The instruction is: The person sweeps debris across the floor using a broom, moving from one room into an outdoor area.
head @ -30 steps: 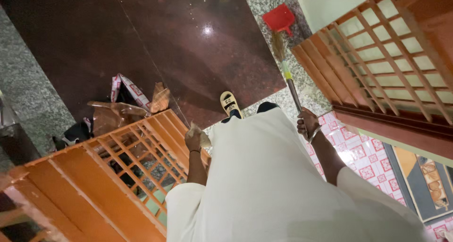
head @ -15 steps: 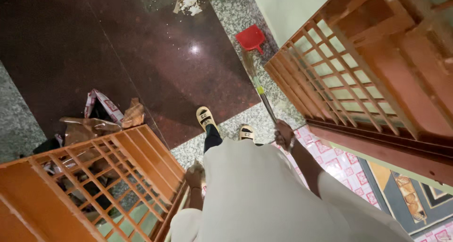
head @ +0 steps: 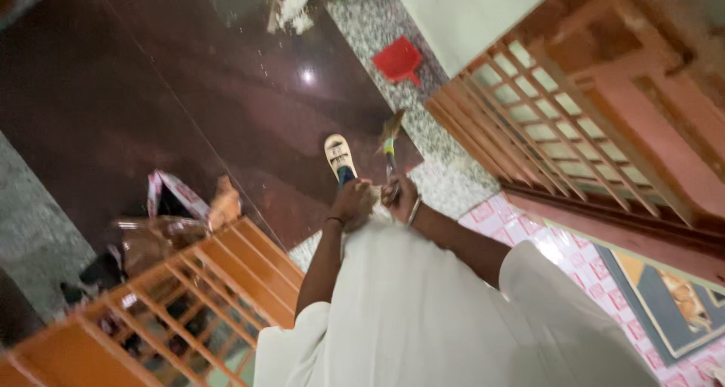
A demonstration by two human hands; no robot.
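Both hands meet at frame centre, just above the white robe [head: 423,304]. Right hand [head: 400,198] is wrapped around the broom [head: 390,149] at its handle, fingers closed on it. Left hand [head: 352,203] sits just beside the right one, fingers curled; whether it grips the handle or only something small against it, cannot tell, motion blur.

Broom runs up-frame from the hands: handle end in the fists, bristle head pointing toward upper centre, slightly tilted right. Long axis near vertical in the frame, roughly in line with the sandal [head: 339,155] just left of it. Bristles hang over the edge where dark floor [head: 189,92] meets speckled strip.

Right hand is the nearer one on the handle; left is touching or nearly touching it from the left.

Red dustpan [head: 399,60] lies further up-frame, well apart from the bristles, along the same line. Litter pile [head: 291,6] at top centre. Wooden grilles: one lower left [head: 189,296], one upper right [head: 544,123].
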